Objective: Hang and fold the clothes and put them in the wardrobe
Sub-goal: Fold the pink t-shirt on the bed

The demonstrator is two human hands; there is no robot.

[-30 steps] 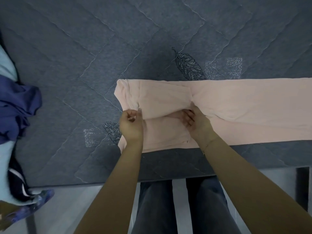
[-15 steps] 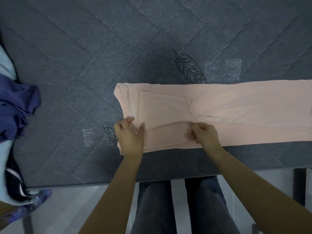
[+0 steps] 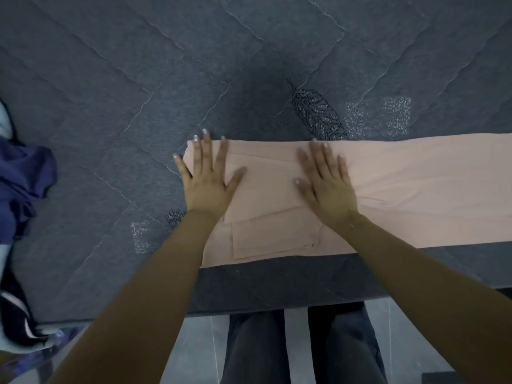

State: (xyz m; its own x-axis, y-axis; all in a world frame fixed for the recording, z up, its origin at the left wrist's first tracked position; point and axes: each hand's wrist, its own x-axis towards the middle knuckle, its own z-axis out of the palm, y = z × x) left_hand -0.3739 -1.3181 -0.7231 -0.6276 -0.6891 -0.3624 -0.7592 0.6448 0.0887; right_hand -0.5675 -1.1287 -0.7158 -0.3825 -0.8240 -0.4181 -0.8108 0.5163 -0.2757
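A pale pink garment lies folded into a long strip across the near part of the grey quilted mattress, running off the right edge of view. A folded flap of it shows near the front edge. My left hand lies flat with fingers spread on the garment's left end. My right hand presses flat on the cloth a little to the right, fingers straight. Neither hand grips anything.
A heap of clothes sits at the left edge, with dark blue fabric on top and a striped piece lower down. The mattress's front edge runs just before my legs, with grey floor below.
Both hands let go of the folded flap they pinched, moved away from me and now lie flat on the garment. The flap rests folded down near the front edge.
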